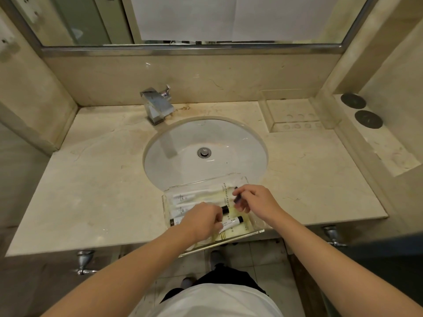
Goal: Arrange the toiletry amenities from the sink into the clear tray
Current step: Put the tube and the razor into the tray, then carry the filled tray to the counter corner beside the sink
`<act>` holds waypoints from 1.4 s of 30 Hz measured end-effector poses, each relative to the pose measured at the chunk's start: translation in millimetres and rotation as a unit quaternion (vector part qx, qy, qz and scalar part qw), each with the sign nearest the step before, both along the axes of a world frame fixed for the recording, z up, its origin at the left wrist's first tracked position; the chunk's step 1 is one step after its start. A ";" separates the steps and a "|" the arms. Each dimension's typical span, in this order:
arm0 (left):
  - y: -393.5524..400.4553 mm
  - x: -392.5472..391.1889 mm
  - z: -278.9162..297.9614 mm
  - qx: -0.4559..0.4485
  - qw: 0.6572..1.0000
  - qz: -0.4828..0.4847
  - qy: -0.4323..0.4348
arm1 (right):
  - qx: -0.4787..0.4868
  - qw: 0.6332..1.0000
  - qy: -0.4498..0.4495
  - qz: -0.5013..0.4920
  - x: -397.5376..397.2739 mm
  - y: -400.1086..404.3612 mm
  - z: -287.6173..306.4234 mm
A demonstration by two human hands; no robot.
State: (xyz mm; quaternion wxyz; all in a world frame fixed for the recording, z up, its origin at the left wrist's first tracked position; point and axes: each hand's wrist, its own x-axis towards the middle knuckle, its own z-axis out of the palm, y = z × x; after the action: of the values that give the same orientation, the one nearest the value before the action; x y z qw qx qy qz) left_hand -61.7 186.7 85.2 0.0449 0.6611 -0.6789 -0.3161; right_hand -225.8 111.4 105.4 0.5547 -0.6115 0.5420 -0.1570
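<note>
Clear tray (249, 183) sat at the counter's front edge, partly over the sink (206, 152), with white tubes (183, 197) lying inside it. Left hand (202, 221) was curled over a dark-capped tube (231, 223) in the tray. Right hand (254, 201) pinched a small dark item (237, 197) above the tray's right part.

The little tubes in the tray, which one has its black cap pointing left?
The tube nearest the counter's front edge, by the left hand. The tube beside it has its cap on the right.
</note>
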 end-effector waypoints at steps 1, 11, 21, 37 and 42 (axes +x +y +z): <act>0.3 -0.9 0.3 -0.005 1.000 -0.003 0.000 | 0.003 1.000 -0.006 0.008 -0.4 -1.7 1.0; -4.8 22.6 1.7 -0.040 0.994 0.103 -0.007 | -0.250 0.816 0.361 0.375 8.6 0.5 0.2; 1.5 40.7 -2.5 -0.037 0.991 0.130 -0.012 | -0.204 0.845 0.333 0.365 6.9 -0.7 -14.3; 10.4 103.5 -7.9 -0.018 0.911 0.411 0.007 | -0.147 0.943 0.294 -0.053 12.4 -18.0 -30.8; 24.7 108.3 -14.4 0.074 0.920 0.381 0.049 | -0.120 0.913 0.389 -0.031 7.0 -17.6 -38.6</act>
State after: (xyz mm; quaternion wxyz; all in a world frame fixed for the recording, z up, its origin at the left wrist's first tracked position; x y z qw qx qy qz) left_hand 46.6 211.4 70.8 0.1464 0.8547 -0.3474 -0.3567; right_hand -218.8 93.8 66.8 0.2172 -0.6690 0.7107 0.0130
